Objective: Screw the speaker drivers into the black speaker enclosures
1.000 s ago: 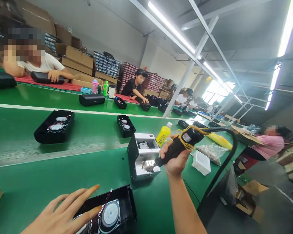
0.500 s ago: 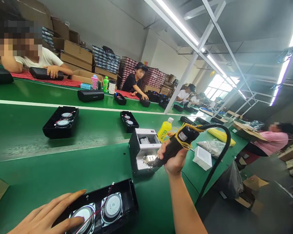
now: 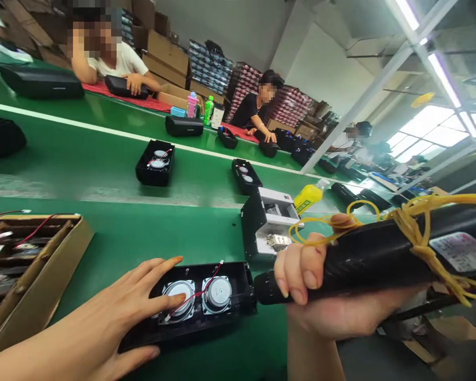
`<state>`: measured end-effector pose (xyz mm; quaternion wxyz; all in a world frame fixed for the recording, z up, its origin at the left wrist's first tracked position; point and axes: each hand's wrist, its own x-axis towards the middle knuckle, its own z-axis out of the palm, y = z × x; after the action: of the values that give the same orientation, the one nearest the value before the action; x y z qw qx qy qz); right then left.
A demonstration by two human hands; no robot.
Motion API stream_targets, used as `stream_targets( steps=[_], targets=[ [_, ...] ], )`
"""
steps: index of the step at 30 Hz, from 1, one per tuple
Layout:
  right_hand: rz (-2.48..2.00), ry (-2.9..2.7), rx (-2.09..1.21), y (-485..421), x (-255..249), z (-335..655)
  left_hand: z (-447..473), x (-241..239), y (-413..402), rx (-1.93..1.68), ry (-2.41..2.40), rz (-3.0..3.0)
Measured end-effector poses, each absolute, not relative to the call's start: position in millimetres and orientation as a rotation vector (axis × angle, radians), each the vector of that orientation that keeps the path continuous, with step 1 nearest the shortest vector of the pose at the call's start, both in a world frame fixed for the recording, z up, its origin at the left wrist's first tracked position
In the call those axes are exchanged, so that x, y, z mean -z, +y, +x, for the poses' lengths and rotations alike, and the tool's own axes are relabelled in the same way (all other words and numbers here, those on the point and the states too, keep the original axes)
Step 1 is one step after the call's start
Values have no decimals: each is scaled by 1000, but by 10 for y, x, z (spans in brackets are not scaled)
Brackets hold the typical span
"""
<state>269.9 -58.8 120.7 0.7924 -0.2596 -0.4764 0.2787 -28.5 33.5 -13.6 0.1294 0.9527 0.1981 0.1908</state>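
A: What could go wrong with that black housing [image 3: 241, 302]?

B: Mainly the red wire [image 3: 200, 292], I'd say. It lies slack across the two speakers [image 3: 219, 293] inside, with a connector up by the back rim, so a slipping tool or a straying finger could snag it and tug a lead loose.

A: Might the housing shift?

B: Possibly. It sits flat on the green tabletop [image 3: 135, 238], and only the left hand [image 3: 131, 304] seems to steady it, at one end. A shove at the other end could swivel it.

A: Where is it relative to those fingers?

B: Beneath the left ones, which spread well apart: one lies over the left speaker, others reach the back rim, and the thumb is by the front wall. I can't tell how hard any of them press.

A: And the right hand [image 3: 327, 316]?

B: Its fingers are wrapped round the black power tool [image 3: 365, 259], whose nose points at the housing's right end. Touching or just short, I can't tell; a knock could mark the wall.

A: Further out?

B: The yellow cord [image 3: 419, 253] tied round the tool hangs in loose loops, and could catch on the small white-and-dark machine [image 3: 257, 222].
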Motion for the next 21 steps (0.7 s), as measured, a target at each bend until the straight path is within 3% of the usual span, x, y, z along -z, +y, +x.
stream_targets(
  steps=[9, 21],
  targets=[
    [-597, -963, -894, -481, -597, 2166, -99, -215, 294, -390, 482, 2686],
    [-660, -927, -891, -444, -491, 2129, -83, -223, 290, -313, 505, 2605]
  ],
)
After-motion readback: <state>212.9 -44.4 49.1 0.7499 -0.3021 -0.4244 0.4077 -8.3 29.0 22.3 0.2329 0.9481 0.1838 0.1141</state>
